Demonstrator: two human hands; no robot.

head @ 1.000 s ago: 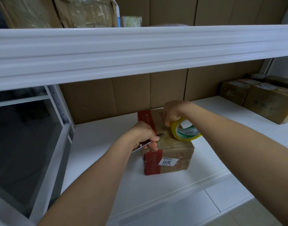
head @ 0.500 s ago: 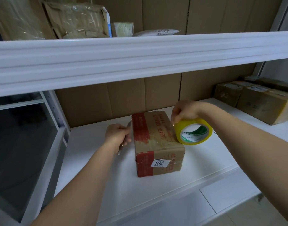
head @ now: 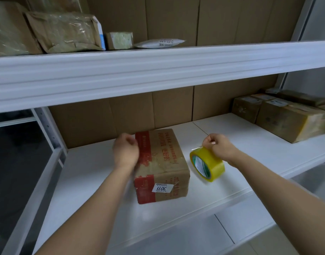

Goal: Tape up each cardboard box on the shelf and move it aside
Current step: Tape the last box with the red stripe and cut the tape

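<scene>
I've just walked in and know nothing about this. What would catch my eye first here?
Probably the bright yellow tape roll, which the right hand holds by its top edge, tilted on the white shelf. Just left of it sits a worn cardboard box with red bands and a "3011" sticker, the left hand curled at its left side. More taped boxes sit at far right.

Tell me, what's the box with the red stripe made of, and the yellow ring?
The box looks like brown cardboard, matte and creased, with worn red print. The ring looks like a roll of glossy, see-through yellowish plastic tape on what may be a printed card core.
</scene>
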